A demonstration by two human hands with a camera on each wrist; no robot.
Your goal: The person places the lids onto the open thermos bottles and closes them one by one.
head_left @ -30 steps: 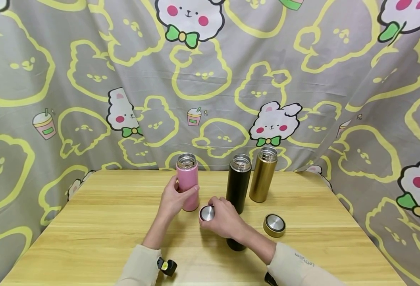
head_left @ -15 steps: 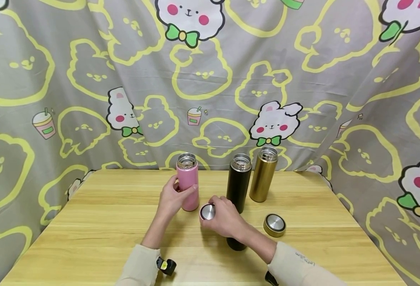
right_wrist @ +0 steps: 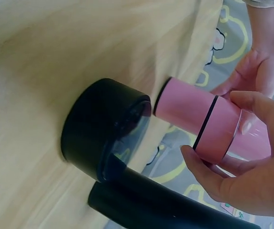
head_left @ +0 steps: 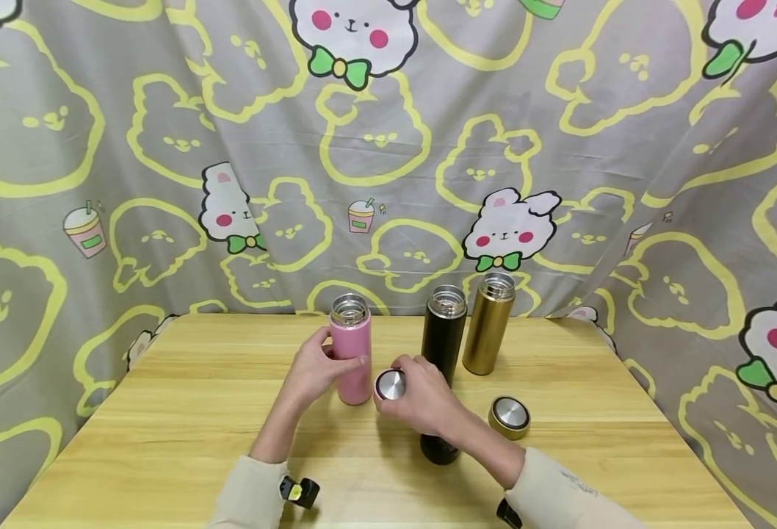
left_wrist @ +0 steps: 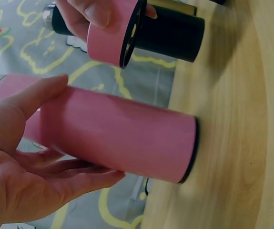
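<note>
My left hand [head_left: 313, 367] holds an upright pink thermos bottle [left_wrist: 122, 126], thumb on one side and fingers on the other. The bottle's steel mouth [head_left: 350, 310] is uncovered. Just right of it, my right hand [head_left: 424, 395] pinches a pink lid [right_wrist: 218, 131] by its sides, its silver top facing up. In the left wrist view the lid is apart from the bottle and held above the table. Behind the right hand stands a black thermos bottle [head_left: 443, 338] without a lid; a black lid [right_wrist: 98, 129] lies in front of it, partly hidden by the right wrist.
A gold thermos bottle [head_left: 488, 327], also uncovered, stands behind and right of the black one. Its gold lid [head_left: 510, 416] lies at the right on the wooden table [head_left: 183, 419]. A patterned curtain [head_left: 388, 147] hangs along the back and sides.
My left hand has brought the pink bottle a little nearer to me and slightly right. The right hand with the pink lid has shifted slightly right and up in the head view.
</note>
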